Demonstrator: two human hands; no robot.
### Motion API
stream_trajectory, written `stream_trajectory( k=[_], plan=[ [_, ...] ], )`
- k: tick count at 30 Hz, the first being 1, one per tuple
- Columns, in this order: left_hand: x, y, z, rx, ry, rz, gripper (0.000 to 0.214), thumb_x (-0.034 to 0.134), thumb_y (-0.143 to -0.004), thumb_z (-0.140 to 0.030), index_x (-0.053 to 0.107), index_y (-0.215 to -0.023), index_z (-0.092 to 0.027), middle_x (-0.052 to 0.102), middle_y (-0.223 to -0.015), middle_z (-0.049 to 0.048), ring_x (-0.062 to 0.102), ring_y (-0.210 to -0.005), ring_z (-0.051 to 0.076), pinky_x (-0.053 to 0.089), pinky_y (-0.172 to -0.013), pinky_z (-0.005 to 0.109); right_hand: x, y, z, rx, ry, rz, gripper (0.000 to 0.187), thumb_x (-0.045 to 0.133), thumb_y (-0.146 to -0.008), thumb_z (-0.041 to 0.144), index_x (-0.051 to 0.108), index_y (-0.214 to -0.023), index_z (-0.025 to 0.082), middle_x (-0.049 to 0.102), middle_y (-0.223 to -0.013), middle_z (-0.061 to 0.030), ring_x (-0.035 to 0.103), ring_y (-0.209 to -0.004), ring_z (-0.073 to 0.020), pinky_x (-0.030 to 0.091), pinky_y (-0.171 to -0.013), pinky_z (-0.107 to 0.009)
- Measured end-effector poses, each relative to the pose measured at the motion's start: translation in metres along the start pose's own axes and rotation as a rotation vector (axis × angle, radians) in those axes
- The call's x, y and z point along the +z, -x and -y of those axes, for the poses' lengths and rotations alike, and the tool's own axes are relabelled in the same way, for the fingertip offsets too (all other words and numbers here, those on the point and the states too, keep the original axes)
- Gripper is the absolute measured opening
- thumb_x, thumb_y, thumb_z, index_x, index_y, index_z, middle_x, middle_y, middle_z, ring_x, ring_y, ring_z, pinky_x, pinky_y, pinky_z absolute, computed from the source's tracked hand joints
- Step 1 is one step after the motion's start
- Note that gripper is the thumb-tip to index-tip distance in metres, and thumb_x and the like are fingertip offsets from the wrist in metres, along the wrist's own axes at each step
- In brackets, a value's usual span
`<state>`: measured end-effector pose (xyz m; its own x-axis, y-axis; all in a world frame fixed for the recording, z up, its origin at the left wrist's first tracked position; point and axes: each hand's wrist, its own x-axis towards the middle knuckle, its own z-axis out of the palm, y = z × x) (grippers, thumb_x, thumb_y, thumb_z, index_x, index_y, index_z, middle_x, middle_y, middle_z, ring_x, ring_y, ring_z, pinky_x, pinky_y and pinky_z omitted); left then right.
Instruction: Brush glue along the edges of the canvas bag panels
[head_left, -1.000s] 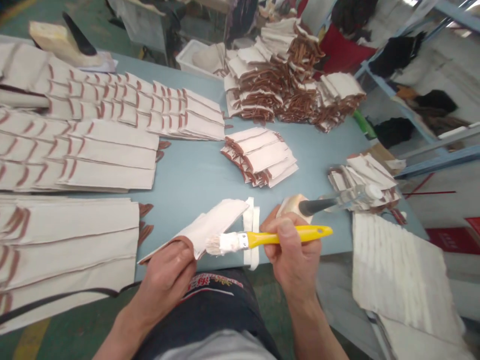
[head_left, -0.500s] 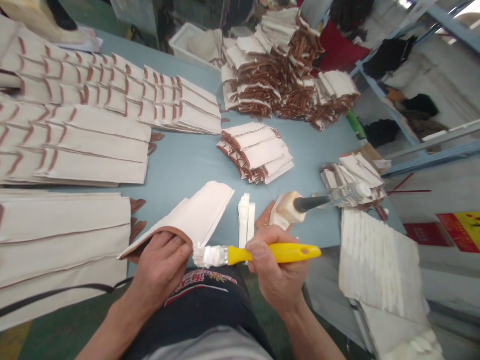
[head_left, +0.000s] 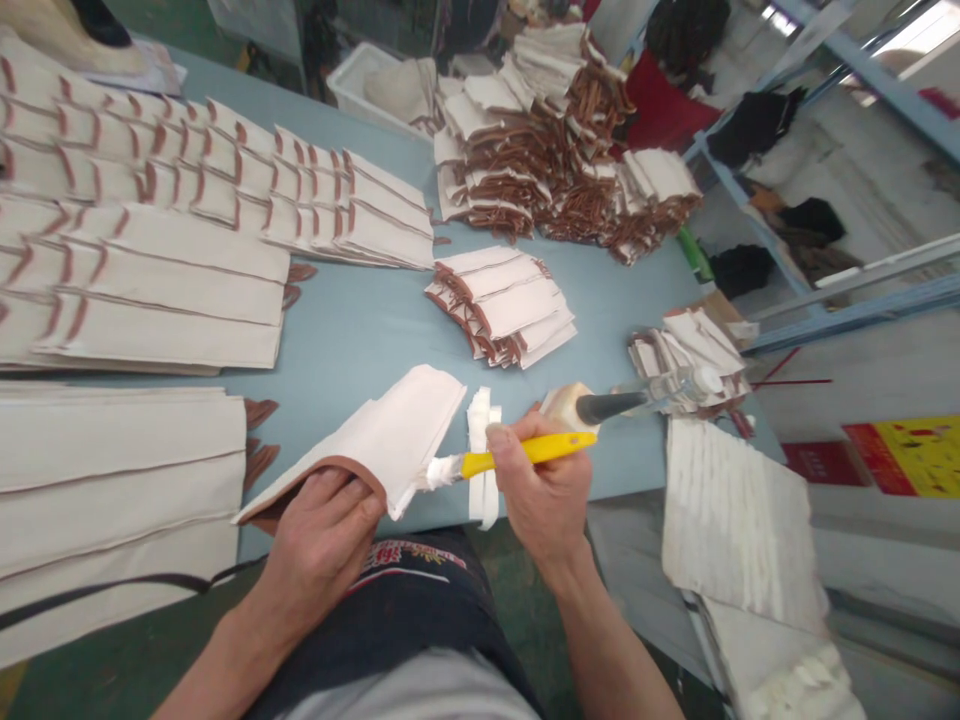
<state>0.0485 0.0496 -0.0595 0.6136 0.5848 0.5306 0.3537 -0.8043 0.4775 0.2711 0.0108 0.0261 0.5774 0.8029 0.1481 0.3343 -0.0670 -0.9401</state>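
My left hand (head_left: 319, 530) grips the near end of a cream fabric piece with a brown edge (head_left: 375, 440), held over the front edge of the blue table (head_left: 360, 330). My right hand (head_left: 544, 490) is closed on a yellow-handled brush (head_left: 517, 455). Its white, wet bristles touch the right edge of the held piece. Two narrow white strips (head_left: 480, 440) lie on the table just behind the brush.
Rows of overlapped cream pieces (head_left: 150, 260) cover the table's left side. A small stack (head_left: 502, 300) lies mid-table and a big pile (head_left: 555, 150) at the back. A black-handled tool with a pale head (head_left: 592, 405) rests right of my hand. White sheets (head_left: 735, 510) lie at right.
The brush has moved up from below the piece's corner to its right edge. My left hand still grips the piece, which has barely shifted. The view has drifted slightly.
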Motion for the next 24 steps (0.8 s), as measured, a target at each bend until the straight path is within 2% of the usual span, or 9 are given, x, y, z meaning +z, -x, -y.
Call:
stream_trajectory(
  k=[6, 10, 12, 14, 18, 22, 24],
  plan=[
    [0.003, -0.003, 0.000, 0.037, 0.012, -0.002, 0.032, 0.051, -0.103, 0.005, 0.073, -0.104, -0.018, 0.082, -0.101, 0.0109, 0.069, -0.101, 0.029, 0.054, -0.095, 0.042, -0.007, -0.007, -0.004, 0.000, 0.098, -0.016, 0.041, 0.079, -0.093, 0.051, 0.068, -0.065, 0.022, 0.053, -0.046, 0.0067, 0.045, -0.040, -0.0090, 0.034, -0.041, -0.022],
    [0.005, -0.001, -0.001, 0.003, 0.038, 0.019, 0.032, 0.051, -0.105, 0.003, 0.074, -0.111, -0.018, 0.081, -0.100, 0.0113, 0.069, -0.110, 0.031, 0.053, -0.101, 0.045, -0.002, -0.007, 0.001, -0.075, 0.142, -0.024, 0.042, 0.079, -0.095, 0.051, 0.069, -0.066, 0.022, 0.055, -0.048, 0.0064, 0.046, -0.042, -0.0091, 0.036, -0.044, -0.023],
    [0.006, 0.001, -0.001, -0.004, 0.049, 0.028, 0.034, 0.051, -0.105, 0.003, 0.075, -0.115, -0.018, 0.082, -0.105, 0.0119, 0.069, -0.113, 0.030, 0.052, -0.103, 0.045, 0.002, -0.006, 0.006, -0.089, 0.158, 0.019, 0.046, 0.078, -0.096, 0.052, 0.066, -0.063, 0.023, 0.052, -0.046, 0.0070, 0.044, -0.042, -0.0087, 0.034, -0.045, -0.023],
    [0.007, 0.004, 0.000, 0.000, 0.058, 0.031, 0.034, 0.050, -0.105, 0.003, 0.075, -0.117, -0.017, 0.082, -0.110, 0.0130, 0.068, -0.115, 0.030, 0.052, -0.104, 0.045, 0.006, -0.002, 0.013, -0.081, 0.127, 0.096, 0.047, 0.077, -0.096, 0.051, 0.063, -0.061, 0.023, 0.050, -0.047, 0.0073, 0.043, -0.043, -0.0087, 0.034, -0.045, -0.022],
    [0.008, 0.009, 0.002, -0.003, 0.057, 0.042, 0.030, 0.049, -0.105, 0.000, 0.074, -0.112, -0.016, 0.082, -0.108, 0.0136, 0.068, -0.113, 0.031, 0.052, -0.104, 0.045, 0.006, 0.015, 0.030, -0.040, -0.016, 0.192, 0.043, 0.080, -0.097, 0.047, 0.064, -0.065, 0.023, 0.058, -0.053, 0.0054, 0.050, -0.047, -0.0098, 0.040, -0.046, -0.021],
    [0.006, 0.006, -0.002, 0.007, 0.064, -0.001, 0.031, 0.046, -0.105, -0.002, 0.072, -0.110, -0.016, 0.082, -0.108, 0.0147, 0.068, -0.115, 0.031, 0.052, -0.105, 0.044, 0.003, 0.021, 0.032, -0.029, -0.159, 0.138, 0.046, 0.081, -0.097, 0.050, 0.062, -0.064, 0.023, 0.056, -0.053, 0.0057, 0.047, -0.045, -0.0093, 0.038, -0.042, -0.021],
    [0.003, 0.001, -0.006, -0.051, 0.114, -0.016, 0.029, 0.047, -0.105, -0.002, 0.072, -0.103, -0.017, 0.080, -0.099, 0.0108, 0.072, -0.104, 0.027, 0.054, -0.097, 0.037, 0.000, 0.017, 0.023, -0.038, -0.214, 0.065, 0.047, 0.082, -0.096, 0.051, 0.062, -0.065, 0.023, 0.054, -0.052, 0.0065, 0.045, -0.045, -0.0090, 0.037, -0.041, -0.020]
  ],
)
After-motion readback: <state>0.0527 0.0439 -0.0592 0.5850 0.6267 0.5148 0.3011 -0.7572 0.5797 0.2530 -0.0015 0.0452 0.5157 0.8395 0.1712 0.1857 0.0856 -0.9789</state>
